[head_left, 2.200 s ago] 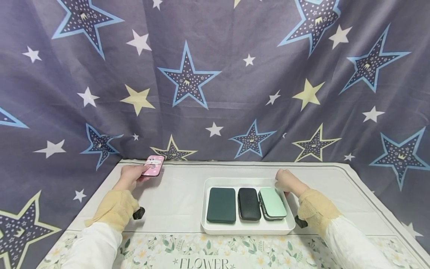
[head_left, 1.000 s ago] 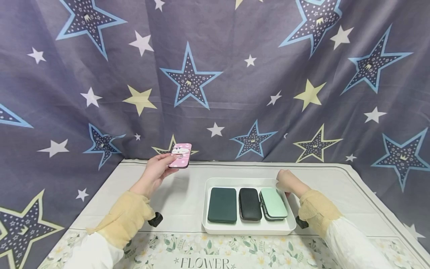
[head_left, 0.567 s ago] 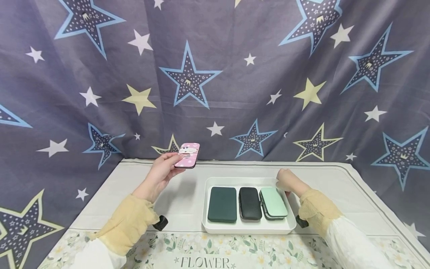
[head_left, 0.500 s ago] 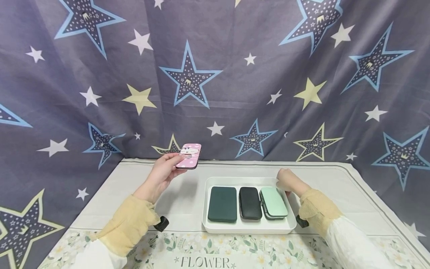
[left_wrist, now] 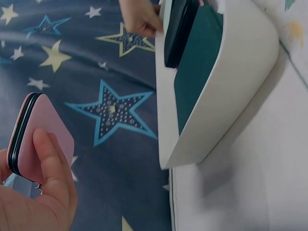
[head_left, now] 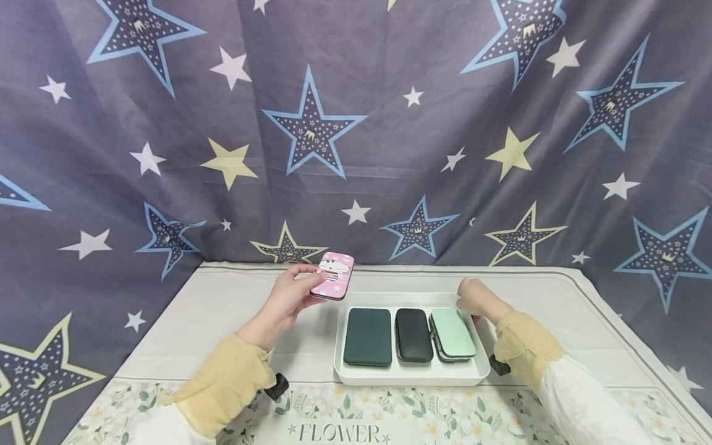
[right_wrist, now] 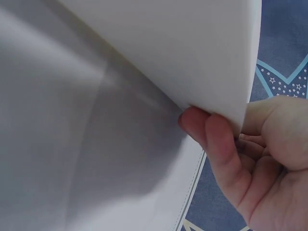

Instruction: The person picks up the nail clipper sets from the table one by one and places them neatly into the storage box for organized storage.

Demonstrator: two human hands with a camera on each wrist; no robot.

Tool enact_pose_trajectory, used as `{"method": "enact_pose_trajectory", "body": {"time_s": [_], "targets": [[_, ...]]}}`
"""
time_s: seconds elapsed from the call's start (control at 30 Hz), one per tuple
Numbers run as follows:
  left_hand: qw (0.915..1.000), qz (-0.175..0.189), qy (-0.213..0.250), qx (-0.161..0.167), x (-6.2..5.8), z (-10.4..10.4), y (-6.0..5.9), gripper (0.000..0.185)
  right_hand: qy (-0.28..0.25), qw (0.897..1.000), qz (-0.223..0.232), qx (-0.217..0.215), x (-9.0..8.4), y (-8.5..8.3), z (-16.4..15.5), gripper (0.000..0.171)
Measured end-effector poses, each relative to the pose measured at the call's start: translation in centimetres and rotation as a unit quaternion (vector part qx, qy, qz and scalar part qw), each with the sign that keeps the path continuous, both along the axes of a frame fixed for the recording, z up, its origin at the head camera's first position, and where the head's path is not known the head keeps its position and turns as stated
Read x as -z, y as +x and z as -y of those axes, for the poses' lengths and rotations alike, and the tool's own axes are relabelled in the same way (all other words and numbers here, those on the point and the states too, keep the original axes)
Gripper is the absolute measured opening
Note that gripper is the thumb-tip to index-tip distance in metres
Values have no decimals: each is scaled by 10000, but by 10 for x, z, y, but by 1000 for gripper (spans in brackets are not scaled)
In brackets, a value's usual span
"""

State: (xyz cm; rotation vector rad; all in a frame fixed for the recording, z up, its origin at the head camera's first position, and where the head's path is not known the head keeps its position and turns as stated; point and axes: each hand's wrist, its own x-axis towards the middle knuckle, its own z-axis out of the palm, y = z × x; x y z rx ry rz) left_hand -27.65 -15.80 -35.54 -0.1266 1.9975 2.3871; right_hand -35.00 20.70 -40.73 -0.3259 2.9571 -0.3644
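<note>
1. left hand (head_left: pixel 289 298): fingers and thumb are curled round a small pink polka-dot rectangular case with a dark rim (head_left: pixel 333 277). the case is held clear of the table, tilted, just off the 10 o'clock corner of the tray. the left wrist view shows the thumb (left_wrist: pixel 50 161) lying across the pink face.

2. right hand (head_left: pixel 474 298): it grips the far right corner of the shallow white rectangular plastic tray (head_left: pixel 408 376). the right wrist view shows the fingertips (right_wrist: pixel 214 132) hooked under the rim; the hand holds nothing else.

3. tray contents, left to right: a large dark green rectangular case (head_left: pixel 368 336), a narrower black textured case (head_left: pixel 413 335) and a mint green case (head_left: pixel 452 332). the three lie flat, side by side and close together. the mint case appears to rest partly on something darker beneath it; i cannot tell what.

4. surroundings: a pale tablecloth with a floral border (head_left: pixel 233 309), and a grey fabric backdrop printed with stars (head_left: pixel 356 123).

5. step in hand, as judged: the pink case is being carried toward the tray while the other hand steadies it.

6. next move, as judged: bare tray floor shows only along the far strip, toward 12 o'clock. the case would need to be levelled and set there, or laid on top of the others, without knocking the row.
</note>
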Motion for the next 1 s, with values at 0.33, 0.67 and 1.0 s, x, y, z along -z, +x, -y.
{"method": "enact_pose_trajectory", "body": {"time_s": [0.33, 0.67, 1.0], "targets": [[9997, 53, -241, 14, 21, -28, 7, 32, -31, 10000, 14, 45, 1, 1, 0, 17], [9990, -76, -381, 227, 45, -46, 10, 29, -61, 9999, 62, 132, 0, 1, 0, 18], [9912, -91, -1150, 646, 54, -59, 14, 33, -176, 9997, 81, 142, 2, 0, -1, 18]]}}
